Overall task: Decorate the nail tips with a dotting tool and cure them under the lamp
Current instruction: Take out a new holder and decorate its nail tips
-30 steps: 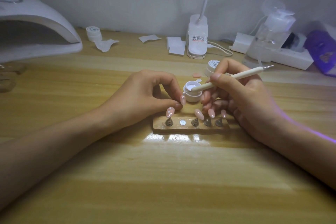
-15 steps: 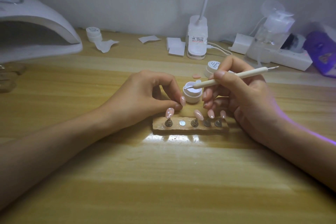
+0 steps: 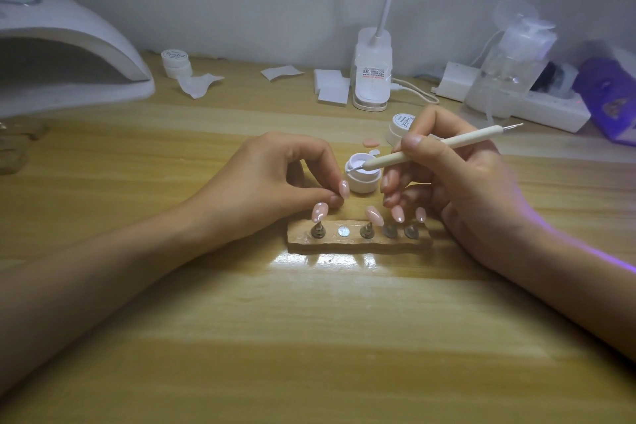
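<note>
My left hand point(image 3: 272, 182) pinches a pink nail tip point(image 3: 344, 189) between thumb and forefinger, just behind the wooden holder point(image 3: 358, 240). Several more pink tips stand on the holder's metal pegs, such as the leftmost tip point(image 3: 320, 212) and a middle tip point(image 3: 374, 215); one magnet spot point(image 3: 343, 231) is bare. My right hand point(image 3: 461, 189) grips the white dotting tool point(image 3: 433, 145) like a pen. Its front end lies in the open white gel pot point(image 3: 363, 179) behind the holder.
The white curing lamp point(image 3: 72, 55) sits at the far left. Along the wall are a small jar point(image 3: 176, 62), paper wipes point(image 3: 332, 86), a desk lamp base point(image 3: 371, 79), a pump bottle point(image 3: 509, 62) and a power strip point(image 3: 540, 107). A second jar point(image 3: 401, 126) and a loose tip point(image 3: 371, 142) lie behind the pot.
The dotting tool's front end has shifted slightly within the pot as my right hand moved a little. My left hand has stayed put with the nail tip.
</note>
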A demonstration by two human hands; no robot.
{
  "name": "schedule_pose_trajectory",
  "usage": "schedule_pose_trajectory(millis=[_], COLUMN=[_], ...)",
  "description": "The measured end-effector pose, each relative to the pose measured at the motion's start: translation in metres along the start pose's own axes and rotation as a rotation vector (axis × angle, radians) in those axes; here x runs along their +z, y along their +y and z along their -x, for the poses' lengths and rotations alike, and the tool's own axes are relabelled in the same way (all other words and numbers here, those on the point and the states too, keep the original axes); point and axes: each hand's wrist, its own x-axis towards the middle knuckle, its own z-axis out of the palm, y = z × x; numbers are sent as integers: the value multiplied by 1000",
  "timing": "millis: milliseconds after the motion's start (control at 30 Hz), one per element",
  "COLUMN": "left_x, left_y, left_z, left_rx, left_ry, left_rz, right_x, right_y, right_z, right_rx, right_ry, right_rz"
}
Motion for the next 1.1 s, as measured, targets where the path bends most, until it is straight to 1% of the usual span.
schedule_pose_trajectory(millis=[367, 1100], left_x=[0, 0], left_y=[1, 2], left_z=[-1, 0], left_rx=[-11, -18], left_ry=[1, 1], left_rz=[-19, -31], right_x=[0, 0], right_y=[0, 0], right_z=[0, 0], right_rx=[49, 58], right_ry=[-17, -35], right_rz=[79, 89])
